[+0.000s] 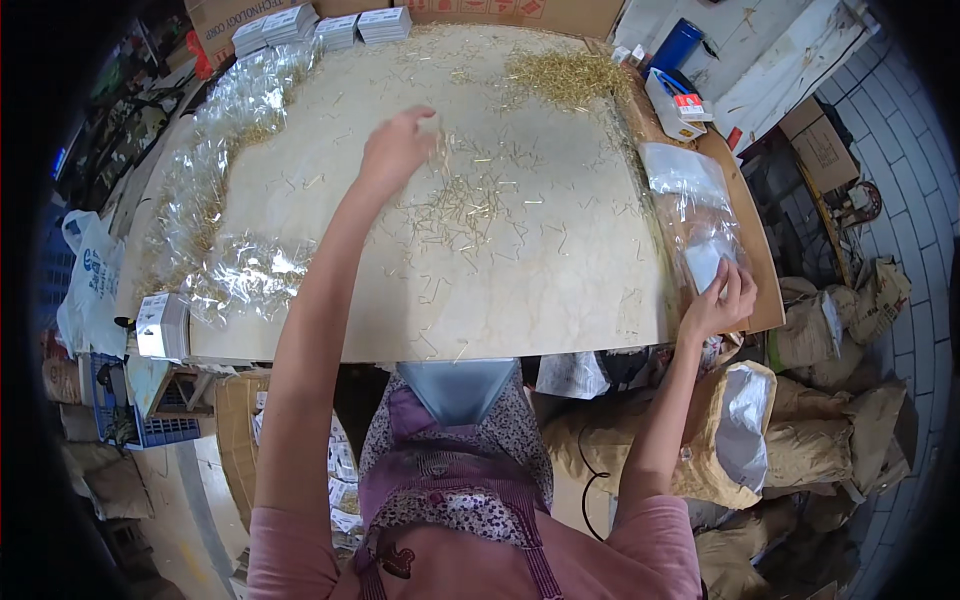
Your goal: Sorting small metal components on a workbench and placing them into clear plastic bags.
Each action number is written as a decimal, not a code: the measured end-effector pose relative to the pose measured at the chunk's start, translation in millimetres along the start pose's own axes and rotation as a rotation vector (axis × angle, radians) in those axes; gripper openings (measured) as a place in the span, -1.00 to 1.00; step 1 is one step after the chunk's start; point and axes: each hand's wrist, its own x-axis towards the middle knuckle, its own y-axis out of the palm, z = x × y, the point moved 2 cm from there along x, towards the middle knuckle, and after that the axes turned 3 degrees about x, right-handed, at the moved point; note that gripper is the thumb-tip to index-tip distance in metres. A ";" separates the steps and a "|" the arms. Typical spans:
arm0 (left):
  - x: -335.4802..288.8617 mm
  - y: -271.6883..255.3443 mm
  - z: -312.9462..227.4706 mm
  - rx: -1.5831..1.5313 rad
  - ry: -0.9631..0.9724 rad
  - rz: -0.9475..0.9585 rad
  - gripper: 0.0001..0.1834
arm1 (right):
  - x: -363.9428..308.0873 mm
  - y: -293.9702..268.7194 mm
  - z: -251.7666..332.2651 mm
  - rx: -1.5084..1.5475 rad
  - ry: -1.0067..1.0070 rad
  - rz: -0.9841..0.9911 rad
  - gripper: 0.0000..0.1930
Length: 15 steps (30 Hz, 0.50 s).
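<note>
My left hand [398, 150] is over the middle of the pale tabletop [580, 290], slightly blurred, with its fingers apart. Beside and below it lie many thin, bent, brass-coloured wire pieces [470, 205]. At the right edge of the table my right hand [725, 298] is closed, thumb against fingers, on a clear plastic bag [708, 255] at the near end of a stack of clear bags [685, 175]. Its fingers partly cover the bag's edge.
A denser heap of brass pieces [570, 78] lies far right. Filled clear packets [215, 170] line the left side. Stacks of white cards [385, 25] stand at the back, another card stack [163, 325] near left. A blue-grey tray [457, 390] sits at my lap, sacks [740, 430] lower right.
</note>
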 end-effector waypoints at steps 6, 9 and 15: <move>-77.6 0.0 -61.5 -0.505 0.249 0.168 -0.61 | -37.1 -11.5 95.8 1.137 0.990 0.347 -0.82; -137.4 5.7 -91.6 -0.797 0.235 0.397 -0.65 | -53.5 -22.6 155.7 1.476 1.256 0.582 -0.83; -169.3 26.1 -80.1 -1.102 -0.130 0.482 -0.86 | -65.8 -36.5 187.2 1.624 1.324 0.719 -0.72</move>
